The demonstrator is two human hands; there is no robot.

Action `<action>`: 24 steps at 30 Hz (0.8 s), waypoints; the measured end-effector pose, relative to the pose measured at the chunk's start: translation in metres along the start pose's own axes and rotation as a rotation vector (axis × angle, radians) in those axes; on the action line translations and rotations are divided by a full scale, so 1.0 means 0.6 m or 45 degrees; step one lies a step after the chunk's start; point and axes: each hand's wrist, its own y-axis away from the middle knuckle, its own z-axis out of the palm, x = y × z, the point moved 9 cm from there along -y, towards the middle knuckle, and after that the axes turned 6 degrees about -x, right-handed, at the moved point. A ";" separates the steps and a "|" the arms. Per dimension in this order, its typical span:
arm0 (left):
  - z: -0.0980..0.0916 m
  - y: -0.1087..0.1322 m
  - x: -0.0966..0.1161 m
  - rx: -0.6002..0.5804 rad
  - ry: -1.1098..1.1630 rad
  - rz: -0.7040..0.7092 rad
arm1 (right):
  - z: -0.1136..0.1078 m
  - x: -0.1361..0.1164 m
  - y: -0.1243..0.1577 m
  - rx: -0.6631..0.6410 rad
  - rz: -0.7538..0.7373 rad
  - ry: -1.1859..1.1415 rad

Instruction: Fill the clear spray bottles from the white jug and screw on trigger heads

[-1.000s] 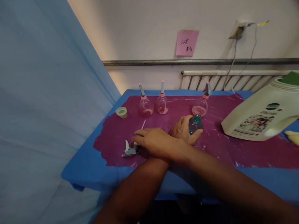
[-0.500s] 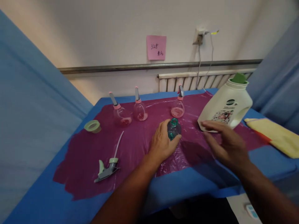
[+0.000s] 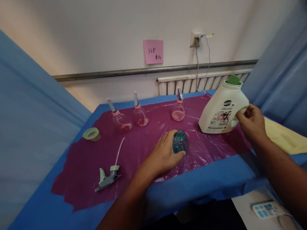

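My left hand is wrapped round a small open teal bottle that stands upright on the purple plastic sheet. My right hand grips the handle of a large white detergent jug with a green cap, standing at the right of the sheet. A loose spray trigger head with its white tube lies on the sheet to the left, away from both hands.
Three small pink spray bottles stand in a row at the back. A green cap sits at the left edge. A yellow cloth lies at the right. Blue drapes flank the blue-covered table. A remote-like pad lies below.
My right hand left the spray trigger head, swung across to the right and closed on the jug's handle. The left hand stayed on the teal bottle. The view turned right.
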 end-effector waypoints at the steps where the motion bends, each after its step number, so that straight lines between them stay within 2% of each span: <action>1: -0.004 0.005 0.000 -0.030 0.022 -0.005 | 0.000 0.004 0.000 -0.001 0.048 0.002; 5: -0.017 0.022 0.000 -0.196 0.227 -0.050 | -0.010 0.027 -0.001 0.024 0.230 0.064; 8: -0.034 0.028 0.005 -0.219 0.459 -0.049 | -0.013 0.037 -0.002 0.000 0.284 0.136; 10: -0.050 0.026 0.005 -0.151 0.586 -0.040 | -0.012 0.039 -0.003 -0.017 0.285 0.148; 12: -0.068 0.021 -0.004 -0.010 0.615 -0.047 | -0.009 0.039 -0.005 -0.022 0.275 0.149; 15: -0.089 0.013 -0.029 0.240 0.512 -0.103 | -0.007 0.040 -0.007 -0.005 0.253 0.167; 17: -0.090 0.007 -0.043 0.333 0.427 -0.133 | -0.008 0.040 -0.007 0.028 0.235 0.202; 20: -0.081 -0.002 -0.056 0.379 0.270 -0.128 | -0.015 0.042 -0.005 0.096 0.196 0.275; 24: -0.051 -0.014 -0.064 0.289 0.134 -0.087 | -0.030 0.043 -0.006 0.120 0.079 0.416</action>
